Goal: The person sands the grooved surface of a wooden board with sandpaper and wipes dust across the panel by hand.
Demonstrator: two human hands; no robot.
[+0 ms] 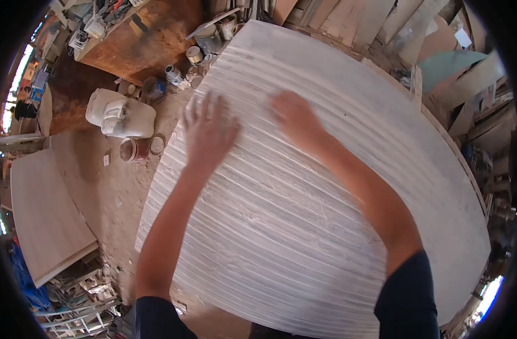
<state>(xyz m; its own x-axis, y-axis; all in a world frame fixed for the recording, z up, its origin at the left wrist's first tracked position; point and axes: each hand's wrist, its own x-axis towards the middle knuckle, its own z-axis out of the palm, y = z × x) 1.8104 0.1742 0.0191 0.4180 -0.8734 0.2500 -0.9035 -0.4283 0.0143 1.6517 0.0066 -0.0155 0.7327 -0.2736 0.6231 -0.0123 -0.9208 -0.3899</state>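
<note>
A large pale panel [258, 186] with ridges running across much of its face and a smoother grey-white strip on the far and right side lies in front of me. My left hand [208, 133] is over the panel's left part, fingers spread and slightly blurred, holding nothing that I can see. Further right, over the ridges, my right hand [295, 116] has its fingers curled in and smeared by motion. Whatever it might hold is hidden under it. Whether either palm touches the surface, I cannot tell.
White plastic jerrycans [131, 118] stand on the dusty floor at left, beside a reddish tub [131, 150] and several cans. A brown wooden cabinet [140, 45] is behind them. Flat boards [52, 212] lie at far left. Scrap wood [354, 20] leans along the back and right.
</note>
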